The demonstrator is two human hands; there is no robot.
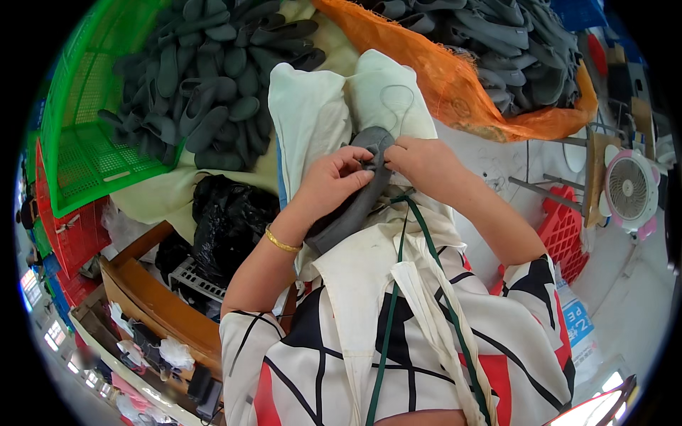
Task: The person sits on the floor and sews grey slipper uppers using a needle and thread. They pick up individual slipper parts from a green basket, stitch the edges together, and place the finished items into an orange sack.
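Note:
A grey slip-on shoe (332, 233) rests on my lap over white cloth (312, 99), its toe pointing away from me. My left hand (332, 179) is closed on the shoe's upper near the toe, thumb and fingers pinching at a small grey bow-like trim (374, 157). Against the right edge of the toe, my right hand (425, 162) has its fingertips pressed together; what they hold is too small to make out. A thin dark thread (412, 96) loops over the white cloth just beyond the right fingers.
Grey shoes (206, 92) lie heaped beside a tipped green crate (85, 142) at the far left. More fill an orange sack (426, 67) at the far right. A black plastic bag (231, 220) and wooden drawer (160, 295) sit left; a fan (631, 188) stands right.

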